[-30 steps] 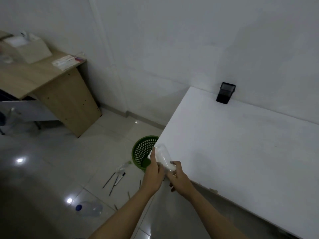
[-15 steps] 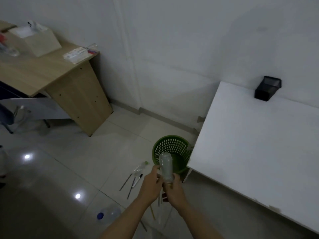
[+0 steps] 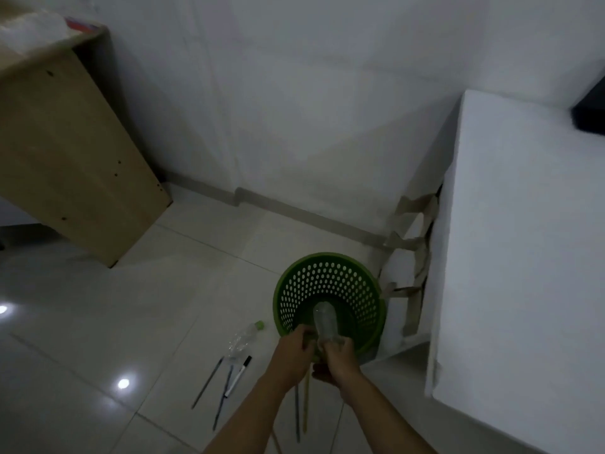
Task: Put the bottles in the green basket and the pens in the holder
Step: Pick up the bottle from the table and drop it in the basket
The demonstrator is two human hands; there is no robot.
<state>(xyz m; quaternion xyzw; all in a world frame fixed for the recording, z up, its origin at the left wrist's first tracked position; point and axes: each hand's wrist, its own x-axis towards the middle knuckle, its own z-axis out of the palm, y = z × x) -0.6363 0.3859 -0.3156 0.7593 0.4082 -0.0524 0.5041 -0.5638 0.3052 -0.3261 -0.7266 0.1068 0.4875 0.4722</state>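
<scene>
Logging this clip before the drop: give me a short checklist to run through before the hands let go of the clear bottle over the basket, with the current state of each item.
1. Clear bottle held by both the left hand and right hand: ok.
2. Bottle over the green basket opening: ok.
3. Basket upright on the floor, mouth unobstructed: ok.
4. Basket already holds other bottles: cannot tell, interior is dark.
5. Crushed bottle with green cap still on the floor, left of the basket: not ok.
6. Pens still on the floor: not ok.
</scene>
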